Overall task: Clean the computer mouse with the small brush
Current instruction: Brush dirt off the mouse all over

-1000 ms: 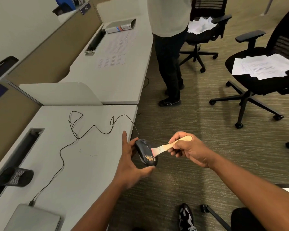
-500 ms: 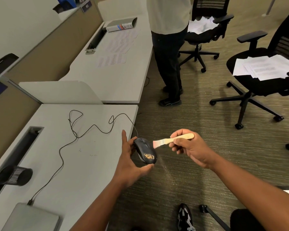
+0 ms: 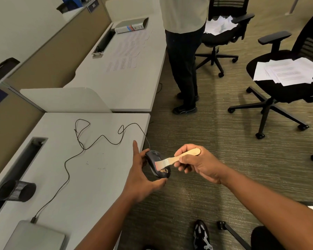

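Mouse [image 3: 157, 164] gripped by left hand [image 3: 140, 175]; right hand [image 3: 197, 162] pinches brush [image 3: 177, 158], bristles on mouse.

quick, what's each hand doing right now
Left hand: holds the computer mouse between thumb and fingers, index finger straight.
Right hand: grips the small brush, bristles on the mouse.

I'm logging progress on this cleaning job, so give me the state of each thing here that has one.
Computer mouse: held off the desk edge, crumbs near its rear.
Small brush: bristles on the mouse.
Left hand: grips the mouse.
Right hand: grips the brush handle.
Laptop: closed.
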`<state>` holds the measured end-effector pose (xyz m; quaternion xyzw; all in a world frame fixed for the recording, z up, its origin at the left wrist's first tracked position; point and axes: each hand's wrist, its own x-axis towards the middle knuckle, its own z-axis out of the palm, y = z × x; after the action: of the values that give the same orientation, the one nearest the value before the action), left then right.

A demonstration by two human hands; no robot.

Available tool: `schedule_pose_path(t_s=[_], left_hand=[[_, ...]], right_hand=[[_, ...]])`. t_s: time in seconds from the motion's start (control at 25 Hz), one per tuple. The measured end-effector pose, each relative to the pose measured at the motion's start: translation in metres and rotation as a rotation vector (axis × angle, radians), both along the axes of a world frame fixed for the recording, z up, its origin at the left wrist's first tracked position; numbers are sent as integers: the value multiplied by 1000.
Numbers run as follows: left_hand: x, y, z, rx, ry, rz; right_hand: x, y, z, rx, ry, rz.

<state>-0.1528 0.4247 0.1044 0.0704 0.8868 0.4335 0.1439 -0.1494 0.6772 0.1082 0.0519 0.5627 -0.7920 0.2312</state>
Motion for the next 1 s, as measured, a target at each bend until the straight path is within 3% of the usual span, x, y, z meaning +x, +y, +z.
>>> schedule_pose_path(t_s=[0.68, 0.88, 1.0], left_hand=[[-8, -7, -9, 29, -27, 17], [-6, -10, -12, 41, -37, 52], [-5, -10, -10, 41, -38, 59]], right_hand=[[-7, 16, -16, 42, -61, -66], [-6, 19, -23, 178, -51, -51], [-3, 20, -22, 73, -69, -139]])
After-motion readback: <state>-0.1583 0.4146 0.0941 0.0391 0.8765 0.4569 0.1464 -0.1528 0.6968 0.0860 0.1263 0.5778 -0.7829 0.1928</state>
